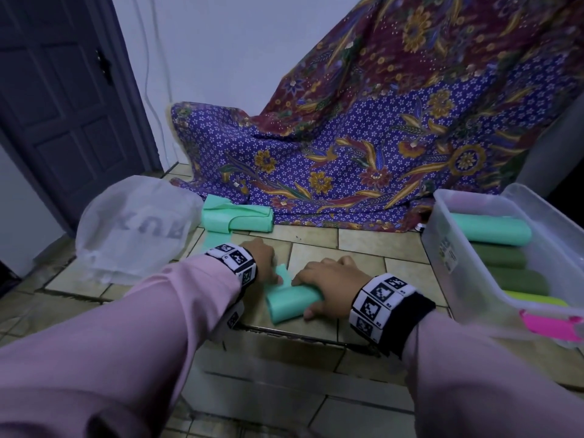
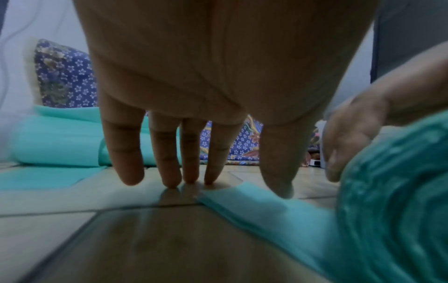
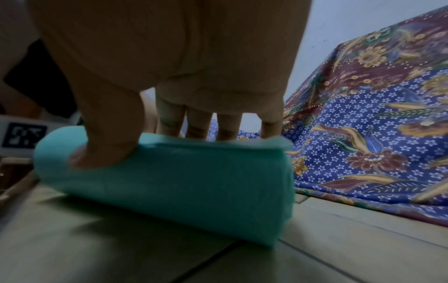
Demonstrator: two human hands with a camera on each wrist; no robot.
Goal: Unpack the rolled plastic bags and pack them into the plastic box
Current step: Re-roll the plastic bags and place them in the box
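A teal roll of plastic bags [image 1: 290, 303] lies on the tiled floor in front of me. My right hand [image 1: 325, 281] grips it from above, thumb on the near side and fingers over the far side; the right wrist view shows the same roll [image 3: 181, 181] under that hand [image 3: 157, 145]. My left hand [image 1: 264, 263] is just left of the roll, fingers straight with their tips on the floor [image 2: 189, 180]. Its thumb presses the roll's loose flap [image 2: 254, 204] down. The clear plastic box [image 1: 442, 248] stands at the right and holds a teal roll [image 1: 493, 230], dark green rolls [image 1: 502, 259] and a yellow-green one.
A second teal roll [image 1: 237, 218], partly unrolled, lies farther back beside a white plastic bag [image 1: 136, 226]. Patterned cloth [image 1: 363, 159] drapes down behind. A dark door [image 1: 63, 105] is at the far left. A pink object [image 1: 550, 327] lies at the box's near end.
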